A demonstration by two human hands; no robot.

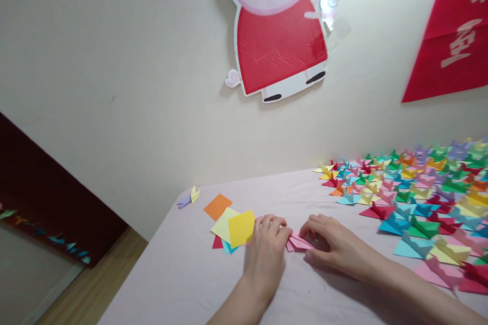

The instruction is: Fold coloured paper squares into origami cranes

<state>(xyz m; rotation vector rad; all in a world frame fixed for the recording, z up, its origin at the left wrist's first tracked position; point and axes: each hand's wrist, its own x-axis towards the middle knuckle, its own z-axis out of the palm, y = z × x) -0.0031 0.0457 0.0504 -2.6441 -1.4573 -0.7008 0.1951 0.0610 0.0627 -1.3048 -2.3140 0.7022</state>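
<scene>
A small pink folded paper [298, 241] lies on the pale table [183, 274] between both hands. My left hand [267, 249] has its fingers curled and presses the paper's left edge. My right hand [328, 241] pinches the paper's right side with bent fingers. Just left of my left hand lies a loose stack of paper squares [233, 227], with yellow ones on top and red and blue showing beneath. An orange square [217, 206] sits a little beyond that stack.
Several folded paper cranes [415, 198] in many colours cover the table's right side. Two small folded pieces [189, 197] lie near the far left corner. A cartoon pig cutout [280, 30] and a red banner [450, 35] hang on the wall. Wood floor [95, 289] lies past the left edge.
</scene>
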